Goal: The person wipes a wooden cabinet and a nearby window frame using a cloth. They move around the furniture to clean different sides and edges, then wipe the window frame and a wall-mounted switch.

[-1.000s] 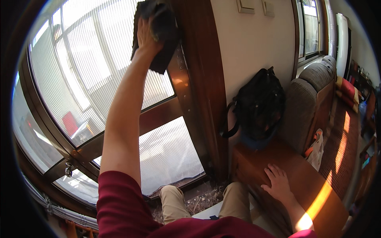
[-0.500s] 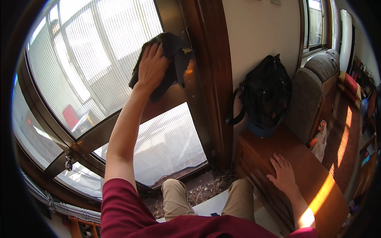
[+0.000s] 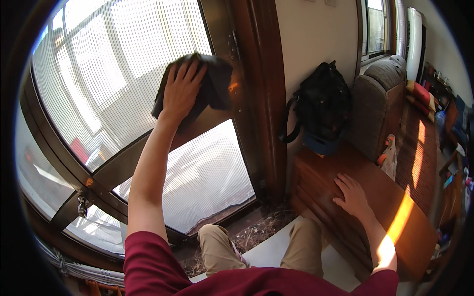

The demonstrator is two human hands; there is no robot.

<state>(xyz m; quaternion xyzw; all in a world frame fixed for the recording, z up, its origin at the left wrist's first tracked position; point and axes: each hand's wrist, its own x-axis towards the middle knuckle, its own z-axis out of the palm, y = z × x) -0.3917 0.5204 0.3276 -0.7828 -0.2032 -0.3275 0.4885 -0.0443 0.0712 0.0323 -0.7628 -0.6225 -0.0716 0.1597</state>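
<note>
My left hand (image 3: 183, 90) holds a dark cloth (image 3: 218, 81) against the upper ribbed glass pane (image 3: 118, 64) of a metal-framed door. Its fingers lie over the cloth, slightly apart, near the lower right corner of that pane. Part of the cloth hangs loose over the brown door frame (image 3: 207, 123). On the brown wooden cabinet (image 3: 321, 182), my right hand (image 3: 353, 196) rests flat and open, holding nothing.
A black backpack (image 3: 323, 106) and a blue cap-like item (image 3: 321, 143) are at the cabinet's far end. Beyond stands a grey sofa (image 3: 377, 103). The door handle (image 3: 83, 206) juts out at lower left. A lower glass pane (image 3: 207, 172) is in front of my knees.
My left hand has slid the cloth a little down and to the left over the glass. My right hand stays on the cabinet, while the whole view has shifted slightly.
</note>
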